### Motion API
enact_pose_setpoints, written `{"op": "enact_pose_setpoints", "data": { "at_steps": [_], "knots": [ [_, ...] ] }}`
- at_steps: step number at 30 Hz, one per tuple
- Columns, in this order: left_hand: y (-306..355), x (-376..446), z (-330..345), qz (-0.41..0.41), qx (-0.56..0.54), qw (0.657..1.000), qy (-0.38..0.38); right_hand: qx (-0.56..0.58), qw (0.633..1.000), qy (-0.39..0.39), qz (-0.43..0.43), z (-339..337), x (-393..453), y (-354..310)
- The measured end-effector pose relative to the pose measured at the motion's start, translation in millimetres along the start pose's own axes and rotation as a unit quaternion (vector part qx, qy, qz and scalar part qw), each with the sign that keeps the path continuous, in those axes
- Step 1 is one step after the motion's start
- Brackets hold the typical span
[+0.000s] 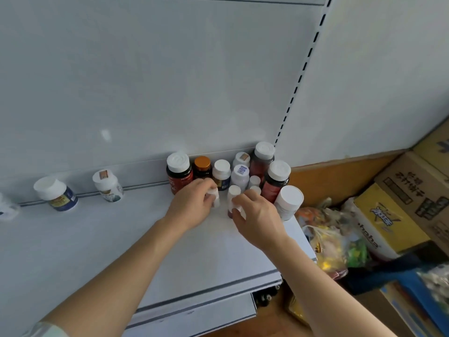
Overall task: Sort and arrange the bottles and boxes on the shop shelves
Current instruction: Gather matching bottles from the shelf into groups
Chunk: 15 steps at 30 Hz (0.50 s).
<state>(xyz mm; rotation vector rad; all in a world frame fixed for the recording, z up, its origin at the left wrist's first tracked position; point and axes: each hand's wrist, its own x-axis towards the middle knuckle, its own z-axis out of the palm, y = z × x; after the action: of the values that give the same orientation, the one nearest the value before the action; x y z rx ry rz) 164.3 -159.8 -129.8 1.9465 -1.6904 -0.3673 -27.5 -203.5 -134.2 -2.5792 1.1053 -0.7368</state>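
Both hands grip small bottles — right hand (257, 215) fingers round white-capped bottle (233, 198).

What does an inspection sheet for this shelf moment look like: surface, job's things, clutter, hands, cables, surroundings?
Surface: white shelf with a white back panel; its front half is bare.
Job's things: bottle cluster upright at the shelf's back right corner, mostly white caps, one orange cap; two bottles stand apart at the back left.
Clutter: nothing seen on the shelf.
Hands: left hand grips a small white bottle; right hand grips a small white-capped bottle.
Cables: nothing seen.
Surroundings: cardboard boxes and plastic bags on the floor to the right.
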Motion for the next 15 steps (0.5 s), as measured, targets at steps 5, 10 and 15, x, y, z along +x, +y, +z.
{"op": "enact_pose_setpoints", "data": {
  "at_steps": [5,10,15],
  "knots": [
    [-6.7,-13.0,-25.5,-0.044,-0.146,0.988,-0.040,0.104,0.994,0.021,-0.005,-10.5,13.5,-2.7],
    [-6.1,-26.9,-41.6,-0.053,-0.184,0.981,-0.038,0.157,0.986,-0.005,-0.051,-15.9,22.4,-15.4],
    [-7.3,-44.4,-51.0,-0.079,-0.256,0.963,-0.044,0.190,0.979,-0.030,-0.067,-16.0,28.2,-29.3]
  ]
}}
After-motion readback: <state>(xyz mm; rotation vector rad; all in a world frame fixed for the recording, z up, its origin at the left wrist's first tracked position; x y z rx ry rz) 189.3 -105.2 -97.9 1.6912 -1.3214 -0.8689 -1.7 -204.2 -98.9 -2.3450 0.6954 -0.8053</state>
